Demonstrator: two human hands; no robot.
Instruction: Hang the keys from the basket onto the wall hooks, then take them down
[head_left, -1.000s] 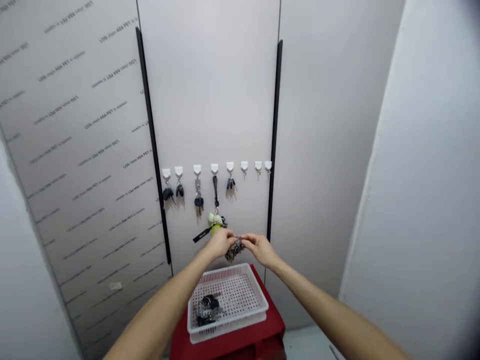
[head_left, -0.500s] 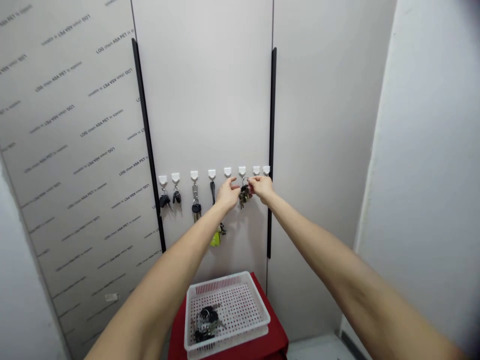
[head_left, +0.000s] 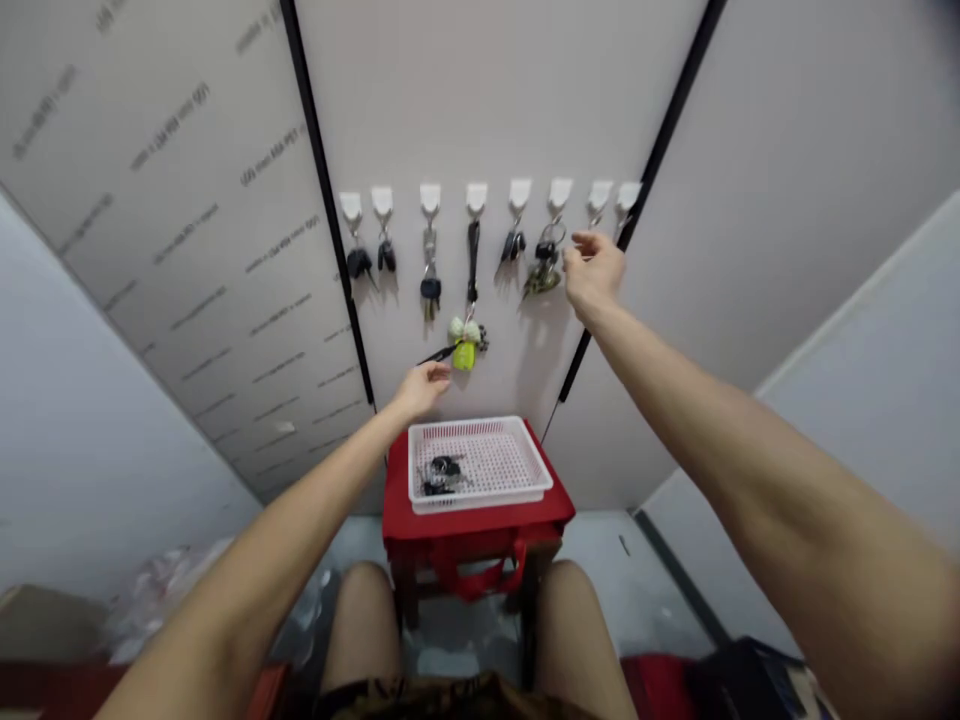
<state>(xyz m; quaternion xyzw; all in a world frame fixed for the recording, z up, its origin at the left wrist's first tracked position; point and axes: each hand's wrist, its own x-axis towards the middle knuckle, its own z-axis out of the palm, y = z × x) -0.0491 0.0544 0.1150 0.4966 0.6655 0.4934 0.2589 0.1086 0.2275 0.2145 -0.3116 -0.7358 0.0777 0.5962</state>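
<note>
Hanging from a white hook point(head_left: 560, 192), the key bunch point(head_left: 546, 252) is up, unheld; the right hand point(head_left: 597, 272) curls loosely beside it, the left hand point(head_left: 418, 391) half-open near the basket point(head_left: 480, 504).

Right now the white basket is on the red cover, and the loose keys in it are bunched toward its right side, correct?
Not quite: the head view shows the loose keys bunched toward the left side. The white basket is indeed on the red cover.
</note>
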